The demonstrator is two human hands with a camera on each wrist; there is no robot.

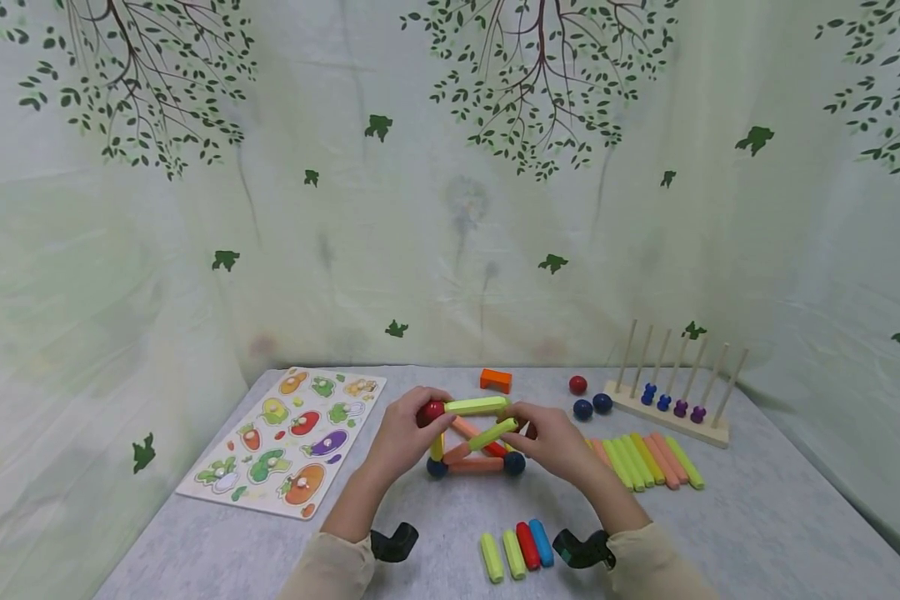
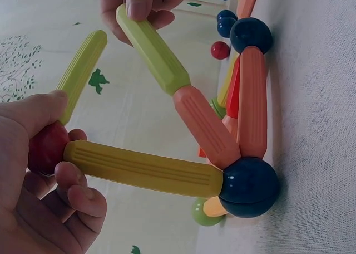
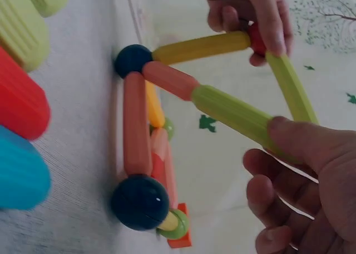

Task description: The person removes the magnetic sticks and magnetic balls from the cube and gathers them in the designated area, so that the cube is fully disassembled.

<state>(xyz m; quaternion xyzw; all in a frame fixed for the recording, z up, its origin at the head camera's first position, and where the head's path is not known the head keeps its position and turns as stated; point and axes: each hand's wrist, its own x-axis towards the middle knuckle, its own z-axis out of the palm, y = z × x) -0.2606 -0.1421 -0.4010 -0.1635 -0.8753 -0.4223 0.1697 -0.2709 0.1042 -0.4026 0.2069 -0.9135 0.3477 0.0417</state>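
My left hand point(image 1: 403, 429) grips a red ball point(image 2: 47, 148). From this ball a yellow stick point(image 2: 147, 170) runs down to a dark blue ball point(image 2: 250, 187) on the table, and a light green stick point(image 1: 476, 406) points right. My right hand point(image 1: 553, 437) pinches the end of another light green stick point(image 3: 239, 116). That one meets a salmon stick point(image 3: 169, 80) slanting up from the same dark blue ball. Along the base, a salmon stick point(image 1: 476, 466) links to a second dark blue ball point(image 1: 513, 463). Hands partly hide the frame's back.
A vegetable picture board point(image 1: 285, 442) lies left. Behind the frame sits an orange block point(image 1: 496, 381). To the right are a red ball point(image 1: 577, 385), two dark blue balls, a peg stand point(image 1: 675, 410) with beads and a row of sticks point(image 1: 645, 461). Several short sticks point(image 1: 528, 546) lie in front.
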